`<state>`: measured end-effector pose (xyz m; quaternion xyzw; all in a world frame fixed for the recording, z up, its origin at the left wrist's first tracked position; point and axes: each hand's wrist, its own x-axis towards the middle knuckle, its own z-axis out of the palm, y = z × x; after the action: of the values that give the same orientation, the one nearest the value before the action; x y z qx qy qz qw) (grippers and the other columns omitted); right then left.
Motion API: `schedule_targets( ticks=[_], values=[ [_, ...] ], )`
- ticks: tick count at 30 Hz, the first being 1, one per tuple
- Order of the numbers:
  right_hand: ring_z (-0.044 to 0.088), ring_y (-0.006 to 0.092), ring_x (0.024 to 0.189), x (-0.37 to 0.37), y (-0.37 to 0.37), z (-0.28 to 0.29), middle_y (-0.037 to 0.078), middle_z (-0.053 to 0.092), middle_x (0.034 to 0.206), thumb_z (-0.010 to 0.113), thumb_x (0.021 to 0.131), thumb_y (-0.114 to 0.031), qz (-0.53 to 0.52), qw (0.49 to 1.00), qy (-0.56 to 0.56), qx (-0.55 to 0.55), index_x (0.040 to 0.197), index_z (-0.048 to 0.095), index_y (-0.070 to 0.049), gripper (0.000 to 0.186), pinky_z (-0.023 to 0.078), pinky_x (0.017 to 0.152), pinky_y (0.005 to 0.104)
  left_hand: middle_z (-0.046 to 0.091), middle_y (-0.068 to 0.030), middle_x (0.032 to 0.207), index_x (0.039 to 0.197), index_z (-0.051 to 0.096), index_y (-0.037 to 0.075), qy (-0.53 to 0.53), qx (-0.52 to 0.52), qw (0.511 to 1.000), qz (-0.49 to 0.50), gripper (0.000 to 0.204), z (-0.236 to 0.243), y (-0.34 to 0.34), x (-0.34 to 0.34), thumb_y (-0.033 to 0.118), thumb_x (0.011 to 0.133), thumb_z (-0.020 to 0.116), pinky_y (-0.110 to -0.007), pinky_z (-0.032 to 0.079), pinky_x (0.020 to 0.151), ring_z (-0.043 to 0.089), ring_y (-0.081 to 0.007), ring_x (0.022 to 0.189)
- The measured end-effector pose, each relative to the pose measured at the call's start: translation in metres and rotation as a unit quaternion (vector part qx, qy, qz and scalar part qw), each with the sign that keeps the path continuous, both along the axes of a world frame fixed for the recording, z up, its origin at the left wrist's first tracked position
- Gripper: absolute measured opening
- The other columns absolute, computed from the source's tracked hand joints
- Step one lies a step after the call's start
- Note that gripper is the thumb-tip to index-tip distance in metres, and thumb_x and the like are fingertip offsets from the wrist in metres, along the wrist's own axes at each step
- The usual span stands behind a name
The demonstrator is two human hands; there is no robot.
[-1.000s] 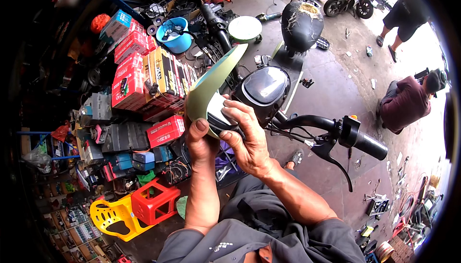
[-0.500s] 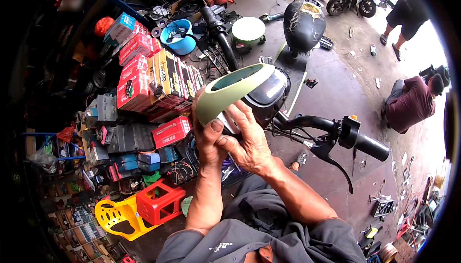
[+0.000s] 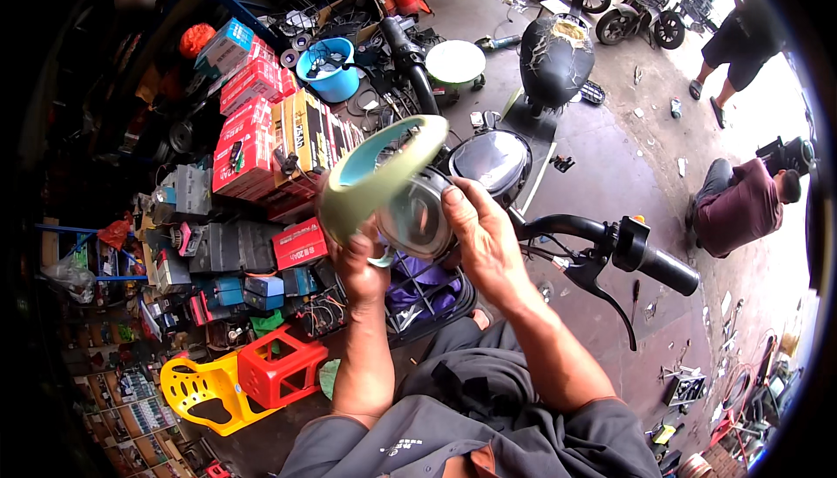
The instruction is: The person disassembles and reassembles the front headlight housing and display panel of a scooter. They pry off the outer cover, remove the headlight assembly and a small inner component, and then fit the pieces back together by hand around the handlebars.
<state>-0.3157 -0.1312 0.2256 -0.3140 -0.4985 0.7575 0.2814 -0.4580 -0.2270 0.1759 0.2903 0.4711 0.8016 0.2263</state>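
My left hand (image 3: 362, 269) is closed round the lower part of a pale green plastic cover (image 3: 349, 208), which has an oval opening and stands tilted upward. My right hand (image 3: 484, 247) grips a round, clear-lensed unit with a dark rim (image 3: 410, 221), its thumb at the right edge. The unit lies close against the cover, partly behind it; whether they are joined I cannot tell. Just beyond sits a glossy oval housing (image 3: 488, 160) on the scooter, with a black handlebar grip (image 3: 663, 267) and brake lever (image 3: 606, 299) to my right.
A cracked black seat (image 3: 554, 68) is ahead. Stacked red boxes (image 3: 244, 146), a blue bucket (image 3: 331, 81) and red and yellow plastic stools (image 3: 275, 369) are at left. One person (image 3: 737, 212) crouches at right; another (image 3: 732, 51) stands behind. Tools (image 3: 684, 386) lie on the floor.
The green cover has swung down and tilted, showing its opening. My right hand has moved right, and the round lensed unit has come into view between the cover and that hand.
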Motion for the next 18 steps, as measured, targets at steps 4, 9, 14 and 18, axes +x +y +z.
schedule_targets(
  ticks=[4,9,14,18],
  values=[
    [0.058,0.0125,0.095,0.014,0.031,0.022,0.011,0.066,0.103,0.056,0.101,-0.038,0.129,0.991,-0.011,-0.022,0.13,0.051,0.007,0.054,0.048,0.085,0.0285,0.034,-0.0158,0.146,0.148,0.029,0.002,0.308,-0.079,0.947,0.056,0.11,0.019,0.0,0.003,0.071,0.072,0.071,-0.046,0.031,0.112,0.037,-0.0312,0.134],
    [0.061,0.0132,0.08,0.012,0.042,0.014,0.009,0.067,0.092,0.066,0.093,-0.046,0.096,0.989,-0.075,0.088,0.124,0.059,0.006,0.061,0.049,0.07,0.0271,0.036,-0.0229,0.146,0.142,0.04,0.0,0.549,-0.104,0.821,0.12,0.109,0.027,-0.002,-0.004,0.081,0.072,0.061,-0.05,0.034,0.111,0.038,-0.0354,0.135],
    [0.064,0.0162,0.088,0.003,0.041,0.007,0.014,0.07,0.097,0.068,0.093,-0.039,0.101,0.989,-0.03,0.103,0.112,0.065,0.007,0.05,0.051,0.077,0.0303,0.025,-0.0212,0.152,0.148,0.028,0.001,0.51,-0.062,0.854,0.086,0.112,0.008,-0.007,0.0,0.074,0.073,0.068,-0.05,0.039,0.108,0.036,-0.0358,0.137],
    [0.063,0.0165,0.092,0.002,0.039,-0.002,0.014,0.069,0.1,0.06,0.099,-0.036,0.054,0.993,-0.066,0.086,0.119,0.06,0.008,0.049,0.05,0.081,0.0293,0.028,-0.019,0.151,0.149,0.026,0.001,0.453,-0.071,0.886,0.068,0.115,-0.015,0.004,0.011,0.071,0.071,0.073,-0.05,0.026,0.115,0.03,-0.0347,0.141]
  ],
)
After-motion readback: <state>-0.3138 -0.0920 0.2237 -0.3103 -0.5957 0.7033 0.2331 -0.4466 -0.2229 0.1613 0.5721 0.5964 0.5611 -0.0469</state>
